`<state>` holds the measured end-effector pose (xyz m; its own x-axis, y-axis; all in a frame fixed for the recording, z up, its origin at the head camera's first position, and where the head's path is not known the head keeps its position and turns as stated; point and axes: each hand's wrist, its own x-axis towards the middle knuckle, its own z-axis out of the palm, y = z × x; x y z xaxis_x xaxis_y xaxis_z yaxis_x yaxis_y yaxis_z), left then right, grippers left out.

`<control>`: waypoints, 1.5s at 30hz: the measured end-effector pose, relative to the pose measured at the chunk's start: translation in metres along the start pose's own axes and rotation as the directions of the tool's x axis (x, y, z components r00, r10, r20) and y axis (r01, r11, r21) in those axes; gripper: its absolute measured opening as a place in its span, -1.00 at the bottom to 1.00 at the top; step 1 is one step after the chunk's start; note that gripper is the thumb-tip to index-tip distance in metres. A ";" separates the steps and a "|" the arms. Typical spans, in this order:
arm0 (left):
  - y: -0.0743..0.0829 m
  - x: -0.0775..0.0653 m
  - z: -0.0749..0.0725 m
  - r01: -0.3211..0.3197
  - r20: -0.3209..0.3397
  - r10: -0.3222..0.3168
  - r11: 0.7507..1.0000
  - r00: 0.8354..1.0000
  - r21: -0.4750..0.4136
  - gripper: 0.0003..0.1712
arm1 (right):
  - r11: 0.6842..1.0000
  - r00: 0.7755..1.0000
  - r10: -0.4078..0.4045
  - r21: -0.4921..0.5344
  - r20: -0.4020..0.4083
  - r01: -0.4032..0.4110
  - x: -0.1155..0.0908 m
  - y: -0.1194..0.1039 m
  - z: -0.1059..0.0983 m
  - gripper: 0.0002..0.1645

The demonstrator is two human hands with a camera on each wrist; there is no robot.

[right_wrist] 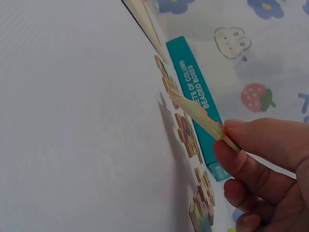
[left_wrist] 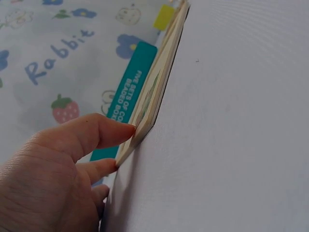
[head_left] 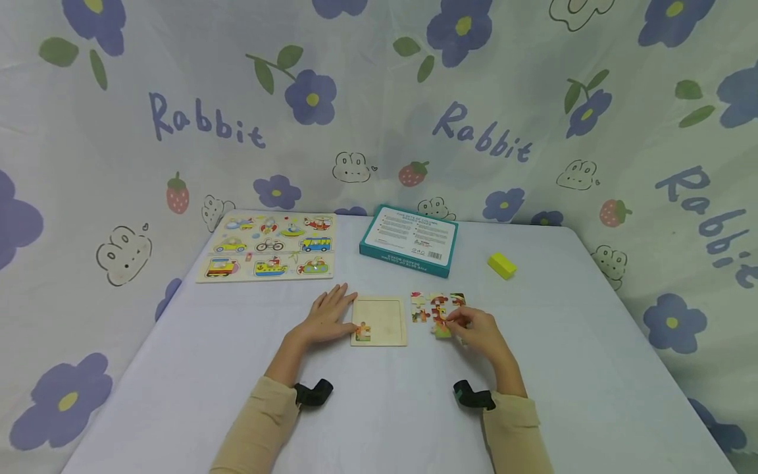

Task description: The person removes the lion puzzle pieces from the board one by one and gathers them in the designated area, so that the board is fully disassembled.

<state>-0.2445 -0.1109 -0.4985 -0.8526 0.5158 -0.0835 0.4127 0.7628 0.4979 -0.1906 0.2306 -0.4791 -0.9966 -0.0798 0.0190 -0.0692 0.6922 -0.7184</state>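
A square wooden puzzle board [head_left: 383, 317] with a raised rim lies flat in front of the person. One printed puzzle piece [head_left: 364, 334] sits in its near left corner. The left hand [head_left: 322, 321] rests at the board's left side, fingers stretched out, with the thumb at the near corner and fingertips at the far one. Right of the board, the right hand [head_left: 481, 331] pinches a green-edged puzzle piece [right_wrist: 200, 116] between thumb and index finger. It is raised and tilted over several loose puzzle pieces [head_left: 419, 308], partly hidden by the fingers in the head view.
Behind the board lies a teal and white box [head_left: 408, 236]. A vehicle picture board [head_left: 266, 247] lies at the back left, and a yellow block [head_left: 502, 266] at the back right. Everything is on a white-covered table [head_left: 379, 408], with a patterned curtain [head_left: 367, 125] behind.
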 end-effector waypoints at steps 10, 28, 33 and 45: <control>0.000 0.001 0.000 -0.001 -0.002 0.001 1.000 1.000 -0.009 -0.13 | 0.998 0.998 0.029 -0.055 0.049 -0.027 -0.001 0.002 -0.002 -0.91; 0.003 -0.002 -0.003 -0.027 -0.015 0.027 0.998 1.000 -0.048 -0.13 | 0.988 0.995 -0.063 -0.135 0.081 0.074 0.002 0.005 -0.002 -0.79; 0.003 -0.003 -0.003 -0.033 -0.015 0.032 0.998 0.999 -0.062 -0.12 | 0.974 0.988 -0.079 -0.199 0.136 0.105 0.000 0.007 -0.001 -0.67; 0.003 0.000 -0.003 -0.002 0.016 0.002 1.000 1.000 -0.004 -0.14 | 0.973 0.980 -0.091 -0.195 0.177 0.126 -0.001 0.007 -0.003 -0.70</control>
<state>-0.2440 -0.1100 -0.4946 -0.8466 0.5235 -0.0961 0.4133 0.7603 0.5012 -0.1901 0.2377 -0.4827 -0.9626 -0.2683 -0.0387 -0.2013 0.8029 -0.5611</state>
